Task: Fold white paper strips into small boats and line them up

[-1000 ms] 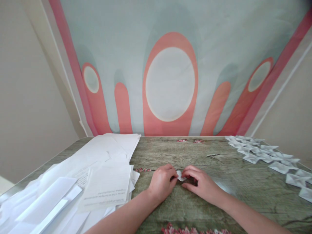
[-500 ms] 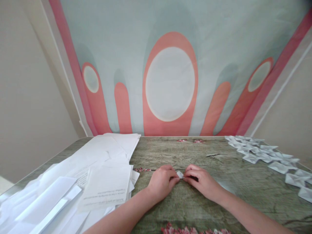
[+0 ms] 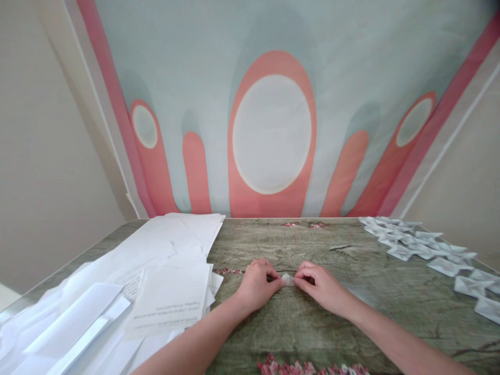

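Note:
A small folded piece of white paper is held between my two hands, low over the middle of the table. My left hand pinches its left end between thumb and fingers. On the other end, the thumb and fingers of my right hand are pinched closed. Most of the paper's outline is covered by fingertips, so its exact folded shape is hard to make out.
White paper sheets, some printed, lie in a spread pile on the left of the wood-patterned table. Several folded white paper shapes stand in rows along the right edge. Behind the table rises a patterned wall covering.
My left hand has shifted slightly up and left, with its fingers a little looser around the paper's end. The right hand has barely moved, and the paper sits marginally lower between them.

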The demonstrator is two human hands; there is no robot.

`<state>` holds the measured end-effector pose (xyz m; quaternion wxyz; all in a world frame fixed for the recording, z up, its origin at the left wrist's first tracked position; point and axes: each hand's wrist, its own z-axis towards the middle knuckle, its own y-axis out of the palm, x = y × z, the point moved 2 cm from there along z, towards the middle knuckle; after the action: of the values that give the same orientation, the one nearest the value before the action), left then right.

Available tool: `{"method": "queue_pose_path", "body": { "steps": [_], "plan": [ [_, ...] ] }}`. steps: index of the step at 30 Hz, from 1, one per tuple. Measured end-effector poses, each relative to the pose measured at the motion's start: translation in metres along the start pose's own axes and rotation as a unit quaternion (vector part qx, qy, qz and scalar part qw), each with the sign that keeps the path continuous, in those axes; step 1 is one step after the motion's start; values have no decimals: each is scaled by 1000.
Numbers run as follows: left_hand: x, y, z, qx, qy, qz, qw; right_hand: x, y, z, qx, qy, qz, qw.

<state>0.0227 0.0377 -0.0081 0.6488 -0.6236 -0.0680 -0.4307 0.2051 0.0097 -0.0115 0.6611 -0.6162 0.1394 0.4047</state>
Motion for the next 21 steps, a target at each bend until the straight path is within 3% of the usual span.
{"method": "queue_pose_path", "body": {
  "steps": [11,21],
  "plan": [
    [6,0,4,-11,-23,139,990,2,3,5,19,52,-68,996],
    [7,0,5,-3,-21,148,989,1,5,6,25,72,-71,995]
  ]
}}
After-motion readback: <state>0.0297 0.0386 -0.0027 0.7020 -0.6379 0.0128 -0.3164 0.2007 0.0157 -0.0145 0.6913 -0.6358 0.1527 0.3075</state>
